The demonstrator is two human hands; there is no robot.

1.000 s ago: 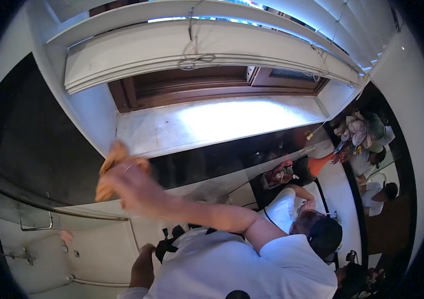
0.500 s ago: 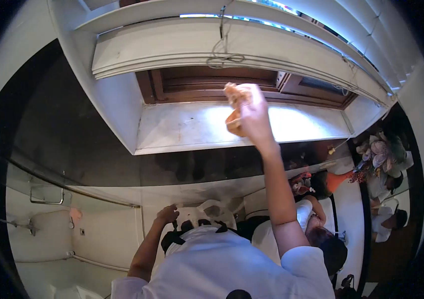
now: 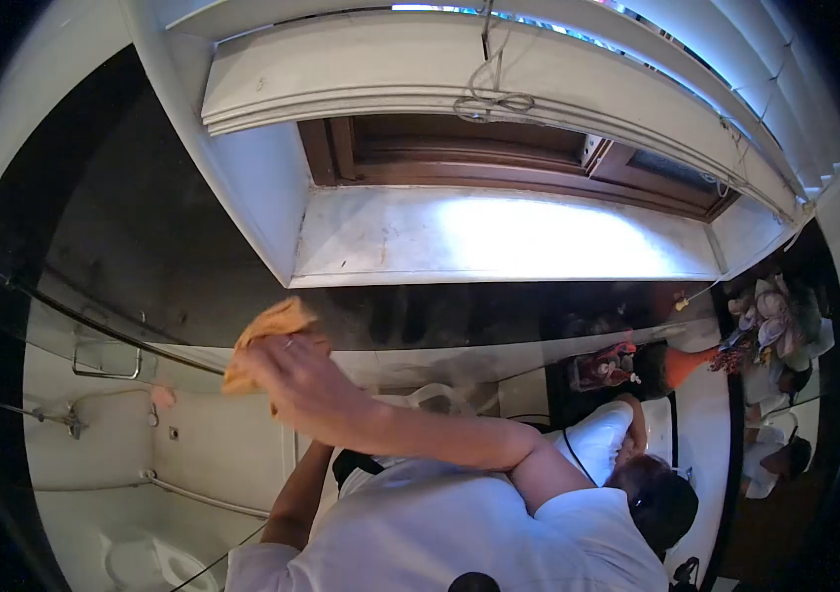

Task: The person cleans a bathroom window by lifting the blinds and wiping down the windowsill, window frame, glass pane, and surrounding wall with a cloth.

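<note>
An orange-tan cloth [image 3: 285, 318] is bunched in my right hand [image 3: 306, 390], whose fingers are closed around it. That arm reaches across my chest to the left, and the cloth is in front of the dark wall band [image 3: 173, 266], below the left end of the white window sill [image 3: 380, 237]. Whether the cloth touches the wall I cannot tell. My left forearm [image 3: 293, 498] hangs low at my left side; its hand is hidden behind my right arm.
White blinds [image 3: 459, 74] with a looped cord hang over the brown window frame [image 3: 469, 153]. A curved rail [image 3: 94, 326] runs along the left. At right, another person in a white shirt [image 3: 592, 444] bends over the counter near a flower arrangement [image 3: 765, 316]. A toilet [image 3: 134, 562] stands lower left.
My right hand has moved from above the window sill down and left across my body, still holding the cloth. My left hand has become hidden behind it. The view has shifted slightly.
</note>
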